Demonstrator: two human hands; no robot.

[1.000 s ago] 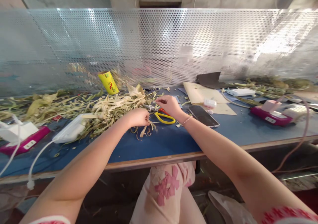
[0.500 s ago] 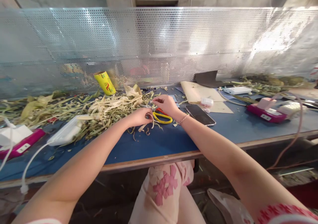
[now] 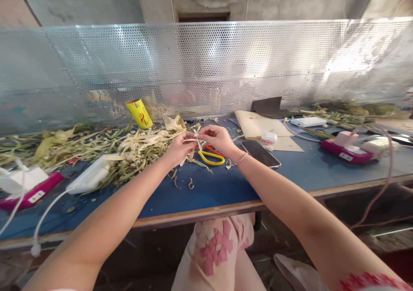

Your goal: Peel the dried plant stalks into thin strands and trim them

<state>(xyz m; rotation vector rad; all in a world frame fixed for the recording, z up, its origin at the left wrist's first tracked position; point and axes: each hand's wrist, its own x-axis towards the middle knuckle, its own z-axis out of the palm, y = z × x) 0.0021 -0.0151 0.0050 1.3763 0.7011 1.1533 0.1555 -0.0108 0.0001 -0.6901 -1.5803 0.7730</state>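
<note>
My left hand (image 3: 183, 148) is closed on a thin pale strip (image 3: 195, 139), which looks like dried husk or leaf. My right hand (image 3: 217, 137) pinches near the same strip, its fingertips meeting those of my left. Just below and behind the hands lie scissors (image 3: 211, 157) with yellow and red handles, their blades hidden. A heap of dry, pale green and straw-coloured leaf strips (image 3: 142, 147) spreads to the left of my left hand. To the right of my right wrist lies a dark-screened phone (image 3: 260, 153).
A tilted yellow tube (image 3: 140, 114) stands behind the heap, before a perforated metal screen (image 3: 200, 67). On the left are a white cabled device (image 3: 92, 175) and a magenta power strip (image 3: 38, 192). Brown paper (image 3: 258, 125), a small white case (image 3: 269, 137) and another magenta power strip (image 3: 346, 152) lie right.
My hands have come together, the right fingertips now meeting the left at the pale strip. The camera view has tilted up slightly, bringing the exit sign into sight.
</note>
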